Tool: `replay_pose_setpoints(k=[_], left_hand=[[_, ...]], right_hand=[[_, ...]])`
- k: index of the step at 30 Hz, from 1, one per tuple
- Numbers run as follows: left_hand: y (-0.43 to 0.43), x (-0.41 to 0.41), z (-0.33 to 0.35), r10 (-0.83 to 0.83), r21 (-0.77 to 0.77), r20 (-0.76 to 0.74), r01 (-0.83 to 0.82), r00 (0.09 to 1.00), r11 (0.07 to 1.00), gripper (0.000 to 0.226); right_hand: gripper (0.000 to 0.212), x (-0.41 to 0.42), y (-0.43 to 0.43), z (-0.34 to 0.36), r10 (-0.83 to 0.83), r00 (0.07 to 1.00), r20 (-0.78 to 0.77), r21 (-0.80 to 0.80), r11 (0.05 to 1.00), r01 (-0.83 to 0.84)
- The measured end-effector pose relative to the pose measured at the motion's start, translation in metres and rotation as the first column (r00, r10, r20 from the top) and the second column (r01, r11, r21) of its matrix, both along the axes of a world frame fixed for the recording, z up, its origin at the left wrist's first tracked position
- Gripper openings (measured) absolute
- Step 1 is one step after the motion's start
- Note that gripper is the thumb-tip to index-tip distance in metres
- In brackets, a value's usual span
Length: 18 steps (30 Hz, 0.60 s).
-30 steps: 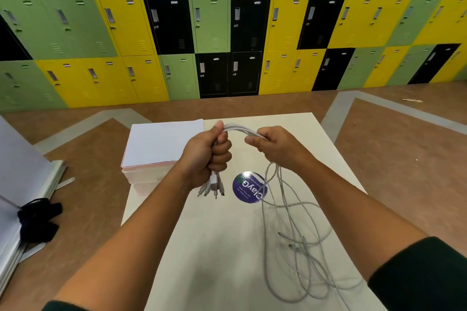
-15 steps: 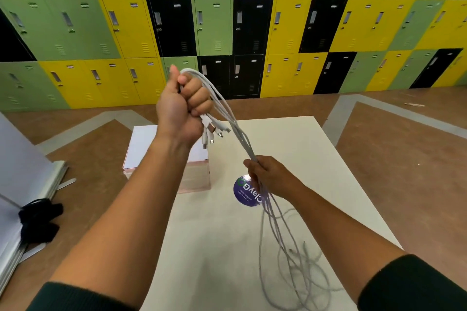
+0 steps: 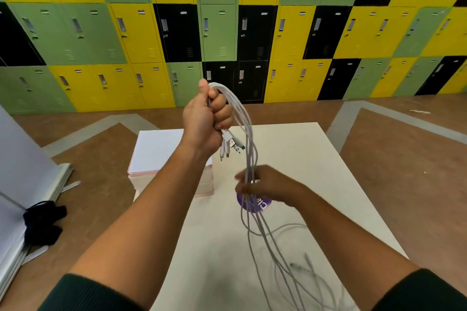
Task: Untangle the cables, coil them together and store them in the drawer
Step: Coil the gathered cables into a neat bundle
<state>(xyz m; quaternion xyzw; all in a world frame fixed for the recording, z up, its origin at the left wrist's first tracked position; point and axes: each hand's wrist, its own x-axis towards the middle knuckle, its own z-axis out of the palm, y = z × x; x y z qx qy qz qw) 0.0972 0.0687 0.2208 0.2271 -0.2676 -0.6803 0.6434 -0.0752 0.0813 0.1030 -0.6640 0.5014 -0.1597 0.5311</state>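
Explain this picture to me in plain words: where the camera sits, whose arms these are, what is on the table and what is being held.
There is no machine here. A person wears the camera on the head, so it looks forward and down along that person's own arms. The left hand is raised in a fist around a bunch of white cables, plug ends dangling below it. The right hand, lower, has its fingers around the same strands, though blur hides how tightly. The loose ends trail onto the pale table. On it sit a white box and a round purple sticker. Coloured lockers line the wall behind.

Bright even indoor light, soft shadows, wide-angle edge bending, motion-blurred right hand (image 3: 267, 185)
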Motion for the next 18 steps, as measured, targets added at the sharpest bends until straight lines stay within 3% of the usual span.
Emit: replay_pose_setpoints(k=[2,4,7,9,10,13,18], left_hand=[[0.005,-0.005,0.007,-0.081,-0.036,0.014,0.082,0.997,0.996,0.045],[0.009,-0.01,0.014,-0.134,-0.066,0.022,0.135,0.991,0.989,0.045],[0.011,-0.015,0.026,-0.17,-0.099,0.036,0.173,0.985,0.98,0.044],[0.01,-0.015,0.034,-0.179,-0.11,0.04,0.182,0.983,0.977,0.045],[0.008,-0.015,0.038,-0.182,-0.116,0.04,0.185,0.982,0.976,0.045],[0.002,-0.016,0.043,-0.2,-0.124,0.037,0.203,0.979,0.971,0.045],[-0.005,-0.015,0.035,-0.177,-0.09,0.006,0.177,0.984,0.98,0.046]], right_hand=[[0.066,0.0,-0.011,0.021,-0.111,0.991,0.068,-0.105,0.987,0.118],[0.078,0.001,-0.018,0.045,-0.161,0.968,0.192,-0.236,0.95,0.205],[0.042,0.007,-0.021,0.081,-0.147,0.896,0.419,-0.416,0.846,0.334],[0.013,0.015,-0.019,0.101,-0.126,0.847,0.517,-0.448,0.803,0.393],[0.006,0.02,-0.018,0.106,-0.12,0.829,0.546,-0.436,0.804,0.404],[0.026,0.033,-0.013,0.102,-0.151,0.791,0.592,-0.309,0.864,0.396],[0.039,0.038,-0.001,0.07,-0.262,0.829,0.494,-0.143,0.916,0.375]])
